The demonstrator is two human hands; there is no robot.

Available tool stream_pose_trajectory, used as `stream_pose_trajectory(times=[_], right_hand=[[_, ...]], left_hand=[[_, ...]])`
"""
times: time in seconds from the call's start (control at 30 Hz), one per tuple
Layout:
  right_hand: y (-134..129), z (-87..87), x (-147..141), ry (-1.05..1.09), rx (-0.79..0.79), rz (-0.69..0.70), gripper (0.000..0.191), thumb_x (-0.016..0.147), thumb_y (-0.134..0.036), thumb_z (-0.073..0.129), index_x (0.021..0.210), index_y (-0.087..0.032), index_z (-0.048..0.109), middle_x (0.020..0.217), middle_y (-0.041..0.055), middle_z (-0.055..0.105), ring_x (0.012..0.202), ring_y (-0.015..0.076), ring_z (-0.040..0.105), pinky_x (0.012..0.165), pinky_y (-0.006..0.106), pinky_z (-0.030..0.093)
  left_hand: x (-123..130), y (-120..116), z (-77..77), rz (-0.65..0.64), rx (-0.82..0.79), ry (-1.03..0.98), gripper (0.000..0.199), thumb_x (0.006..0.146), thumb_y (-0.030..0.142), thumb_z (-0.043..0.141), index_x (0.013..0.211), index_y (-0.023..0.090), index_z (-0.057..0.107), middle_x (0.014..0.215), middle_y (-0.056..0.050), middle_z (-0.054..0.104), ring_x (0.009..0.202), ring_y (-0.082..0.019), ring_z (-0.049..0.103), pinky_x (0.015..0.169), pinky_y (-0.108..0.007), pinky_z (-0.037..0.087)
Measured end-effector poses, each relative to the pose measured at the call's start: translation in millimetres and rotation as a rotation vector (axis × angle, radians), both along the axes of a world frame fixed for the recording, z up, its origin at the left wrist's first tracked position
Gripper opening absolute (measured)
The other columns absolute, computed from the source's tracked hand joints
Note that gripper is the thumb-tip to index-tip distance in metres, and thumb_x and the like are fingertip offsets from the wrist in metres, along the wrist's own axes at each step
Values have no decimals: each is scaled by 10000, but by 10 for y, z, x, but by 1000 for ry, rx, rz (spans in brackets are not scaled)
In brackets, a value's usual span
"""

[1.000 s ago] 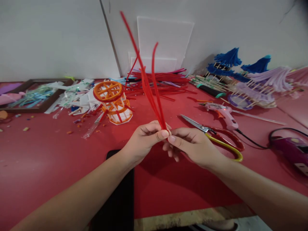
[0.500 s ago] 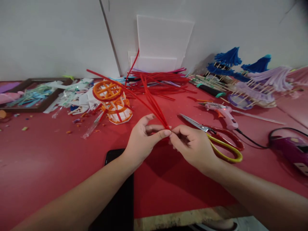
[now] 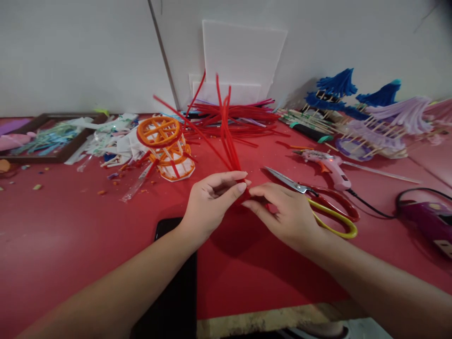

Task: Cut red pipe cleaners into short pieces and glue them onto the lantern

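Between my hands, above the red table, is a bundle of red pipe cleaners (image 3: 228,136). My left hand (image 3: 215,193) is closed around the bundle, thumb and fingers pressed together on it. The free ends fan upward and away from me, with one strand leaning off to the left. My right hand (image 3: 278,207) pinches the lower ends of the same bundle; its fingertips nearly touch the left ones. Just right of that hand lie scissors (image 3: 300,188) with one red and one yellow handle. Exactly how the lower ends are bent is hidden by my fingers.
An orange lantern-like frame (image 3: 169,155) stands left, near plastic scraps. More red pipe cleaners (image 3: 240,115) lie behind, before white boards (image 3: 243,52). Right are a pink glue gun (image 3: 328,167), its cord, and blue and lilac models (image 3: 381,127). A black phone (image 3: 173,287) lies at front.
The pipe cleaner bundle has swung more upright, its tips moving right. My left fingers have closed further over it, and my right fingertips have shifted slightly down along its lower ends.
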State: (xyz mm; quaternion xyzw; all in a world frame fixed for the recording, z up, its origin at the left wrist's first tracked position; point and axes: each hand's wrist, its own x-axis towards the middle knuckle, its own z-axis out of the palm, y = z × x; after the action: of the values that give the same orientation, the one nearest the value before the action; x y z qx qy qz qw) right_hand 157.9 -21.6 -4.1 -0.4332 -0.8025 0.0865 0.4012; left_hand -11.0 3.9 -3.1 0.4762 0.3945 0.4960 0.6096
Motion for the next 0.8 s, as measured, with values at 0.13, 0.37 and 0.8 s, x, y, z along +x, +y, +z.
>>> stream_pose_trajectory(times=[0.13, 0.37, 0.8], right_hand=[[14, 6, 35, -8, 100, 7, 46, 890, -178, 642, 919, -211, 633, 865, 28, 742, 806, 138, 703, 753, 242, 558], [-2, 40, 45, 53, 158, 56, 121, 885, -143, 642, 919, -247, 695, 892, 24, 753, 808, 144, 709, 760, 279, 589], [-7, 70, 64, 22, 207, 51, 142, 876, -169, 658, 946, -267, 733, 910, 27, 752, 792, 146, 711, 770, 283, 600]], left_hand=[[5, 1, -13, -31, -55, -75, 224, 694, 257, 839, 907, 219, 786, 915, -28, 790, 834, -134, 713, 778, -228, 574], [0, -4, 12, -113, -143, -153, 212, 684, 232, 846, 887, 212, 790, 786, -9, 770, 740, -98, 694, 721, -188, 556], [-21, 18, 5, -146, -162, -188, 213, 671, 228, 856, 874, 210, 793, 710, 12, 724, 674, -71, 647, 686, -176, 523]])
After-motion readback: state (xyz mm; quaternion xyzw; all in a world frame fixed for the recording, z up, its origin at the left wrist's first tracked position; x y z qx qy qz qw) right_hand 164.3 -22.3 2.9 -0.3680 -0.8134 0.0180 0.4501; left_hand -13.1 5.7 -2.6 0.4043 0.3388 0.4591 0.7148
